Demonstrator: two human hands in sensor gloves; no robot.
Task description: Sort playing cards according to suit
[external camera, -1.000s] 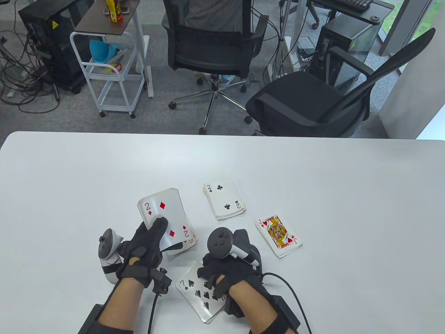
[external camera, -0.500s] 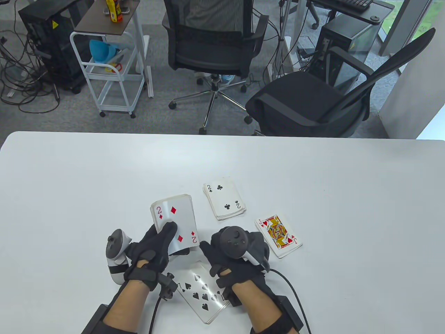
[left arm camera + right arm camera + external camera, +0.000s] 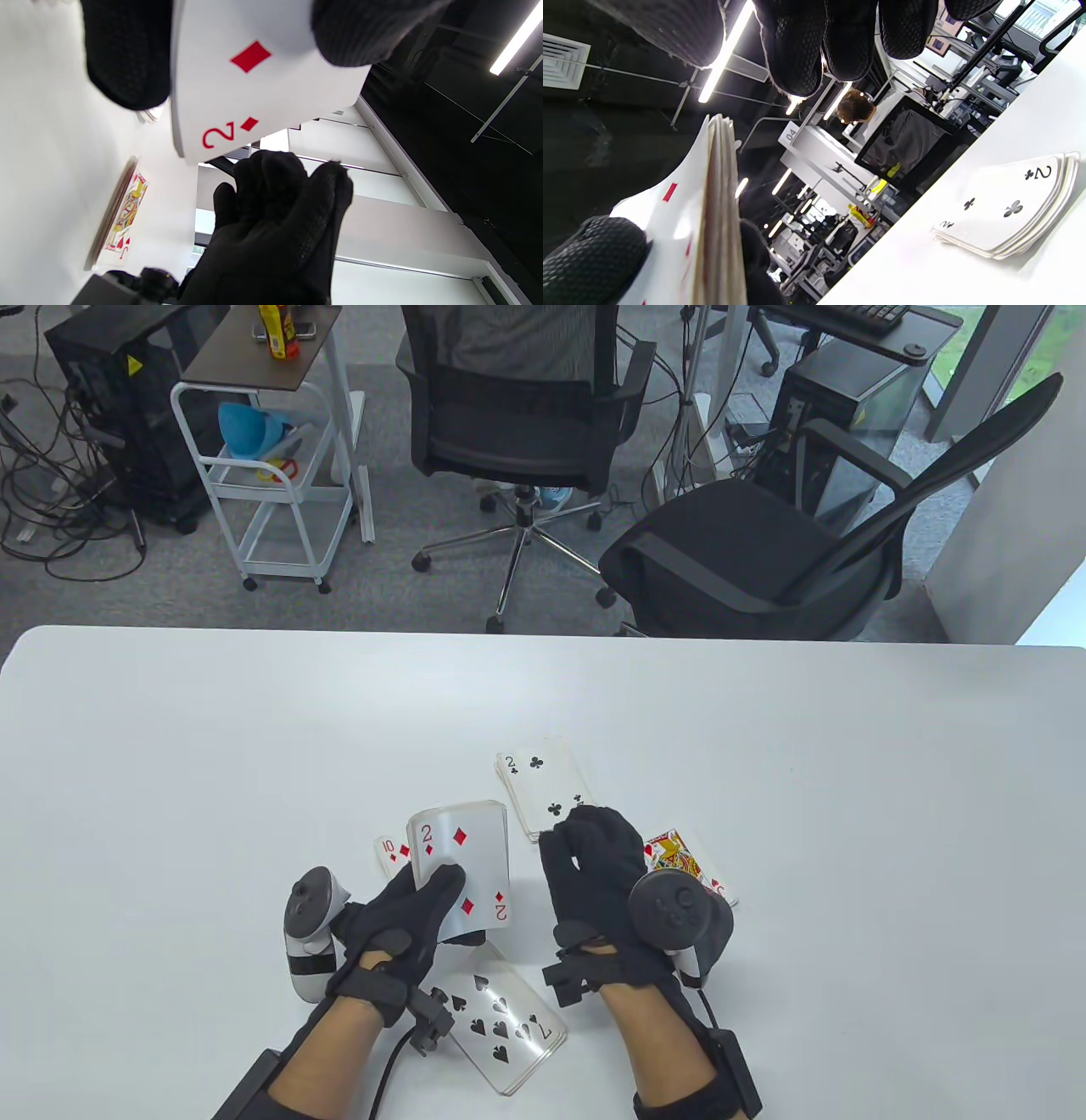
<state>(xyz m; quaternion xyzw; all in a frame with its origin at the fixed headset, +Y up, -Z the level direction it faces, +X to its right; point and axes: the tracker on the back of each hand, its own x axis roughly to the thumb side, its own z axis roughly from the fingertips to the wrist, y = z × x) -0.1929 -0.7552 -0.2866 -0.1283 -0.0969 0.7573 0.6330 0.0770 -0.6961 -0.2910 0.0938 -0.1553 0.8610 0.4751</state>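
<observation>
My left hand (image 3: 445, 899) holds a face-up deck (image 3: 462, 861) above the table, thumb on its top card, the 2 of diamonds (image 3: 254, 80). My right hand (image 3: 594, 857) hangs empty just right of the deck, fingers loosely curled; it also shows in the left wrist view (image 3: 275, 228). Face-up piles lie on the table: 2 of clubs (image 3: 543, 789) on top at the back, jack of hearts (image 3: 683, 861) half hidden behind my right hand, 7 of spades (image 3: 505, 1027) between my wrists. A 10 of diamonds (image 3: 392, 853) lies left of the deck.
The white table (image 3: 254, 746) stretches to the left, right and back of the piles. Two office chairs (image 3: 526, 415) and a white cart (image 3: 271, 475) stand beyond its far edge. The right wrist view shows the deck's edge (image 3: 717, 212) and the clubs pile (image 3: 1009, 207).
My right hand left the spades pile and rose up and right, beside the deck, empty. My left hand carried the deck rightward, uncovering the 10 of diamonds on the table.
</observation>
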